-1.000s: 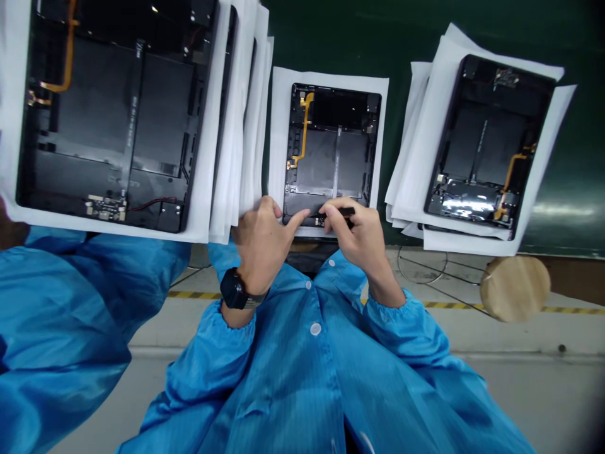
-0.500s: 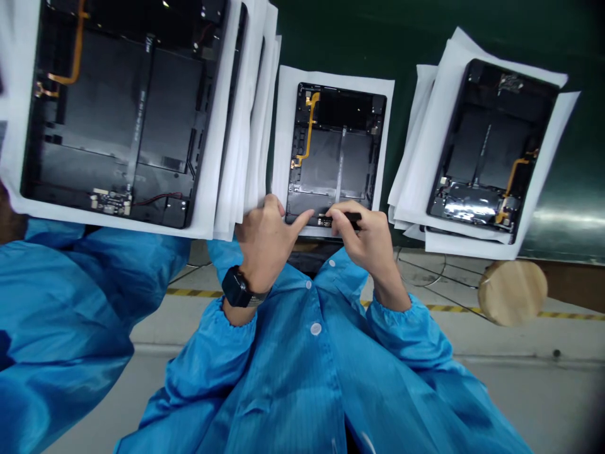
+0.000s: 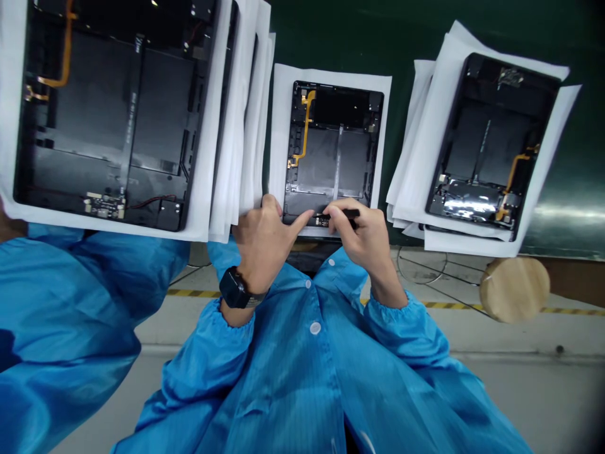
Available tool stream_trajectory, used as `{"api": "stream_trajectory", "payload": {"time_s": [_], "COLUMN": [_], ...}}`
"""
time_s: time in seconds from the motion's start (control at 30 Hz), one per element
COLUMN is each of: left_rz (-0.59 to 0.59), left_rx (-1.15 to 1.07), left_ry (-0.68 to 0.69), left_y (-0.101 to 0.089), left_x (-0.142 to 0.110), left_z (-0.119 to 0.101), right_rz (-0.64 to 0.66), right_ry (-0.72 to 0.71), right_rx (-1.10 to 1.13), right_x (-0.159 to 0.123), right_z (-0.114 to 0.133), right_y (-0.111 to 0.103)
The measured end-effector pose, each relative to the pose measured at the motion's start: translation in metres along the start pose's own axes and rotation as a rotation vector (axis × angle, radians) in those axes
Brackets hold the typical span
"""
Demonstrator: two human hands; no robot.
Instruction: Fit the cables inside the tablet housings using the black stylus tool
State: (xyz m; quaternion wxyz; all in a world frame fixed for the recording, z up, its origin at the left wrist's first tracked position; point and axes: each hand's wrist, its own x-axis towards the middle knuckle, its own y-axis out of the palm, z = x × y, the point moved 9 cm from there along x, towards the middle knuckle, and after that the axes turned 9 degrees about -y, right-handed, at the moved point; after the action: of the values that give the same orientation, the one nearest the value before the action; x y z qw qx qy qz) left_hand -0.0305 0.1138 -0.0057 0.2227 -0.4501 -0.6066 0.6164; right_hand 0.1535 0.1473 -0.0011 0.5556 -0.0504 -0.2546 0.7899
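An opened black tablet [image 3: 333, 151] with an orange flex cable lies on a white sheet [image 3: 278, 126] in front of me. My left hand [image 3: 262, 243], with a dark watch on its wrist, grips the tablet's near left corner and its forefinger presses down on the near edge. My right hand [image 3: 363, 236] is closed round a small black tool [image 3: 350, 214] whose tip rests on a small part at the tablet's near edge. The two hands almost touch there.
A larger opened tablet [image 3: 113, 113] on a stack of white sheets is at the left, above another person's blue sleeve [image 3: 70, 302]. A third opened tablet [image 3: 491, 139] on sheets lies at the right. A round wooden stool [image 3: 515, 289] stands below the green bench edge.
Both hands stay at the tablet's near edge with only tiny shifts. The view has wobbled slightly.
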Motion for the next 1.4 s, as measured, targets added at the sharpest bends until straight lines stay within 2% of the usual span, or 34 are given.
{"api": "stream_trajectory", "payload": {"time_s": [0.37,0.5,0.67,0.9,1.03,1.4], "left_rz": [0.003,0.014,0.012,0.031,0.03,0.042], "left_rx": [-0.069,-0.059,-0.041,-0.01,-0.037,-0.053], "left_ry": [0.04,0.038,0.055,0.084,0.088,0.072], "left_y": [-0.001,-0.001,-0.002,-0.004,-0.004,-0.004], "left_x": [0.003,0.004,0.005,0.008,0.008,0.009], "left_z": [0.001,0.001,-0.001,-0.006,-0.005,-0.005], "right_rz": [0.01,0.053,0.085,0.202,0.213,0.271], "right_ry": [0.022,0.036,0.09,0.217,0.239,0.319], "right_rx": [0.113,0.068,0.084,0.082,0.091,0.212], "right_x": [0.005,0.007,0.011,0.03,0.038,0.039], "right_z": [-0.002,-0.001,-0.005,-0.013,-0.017,-0.018], "right_y": [-0.002,0.001,0.003,0.009,0.011,0.016]}}
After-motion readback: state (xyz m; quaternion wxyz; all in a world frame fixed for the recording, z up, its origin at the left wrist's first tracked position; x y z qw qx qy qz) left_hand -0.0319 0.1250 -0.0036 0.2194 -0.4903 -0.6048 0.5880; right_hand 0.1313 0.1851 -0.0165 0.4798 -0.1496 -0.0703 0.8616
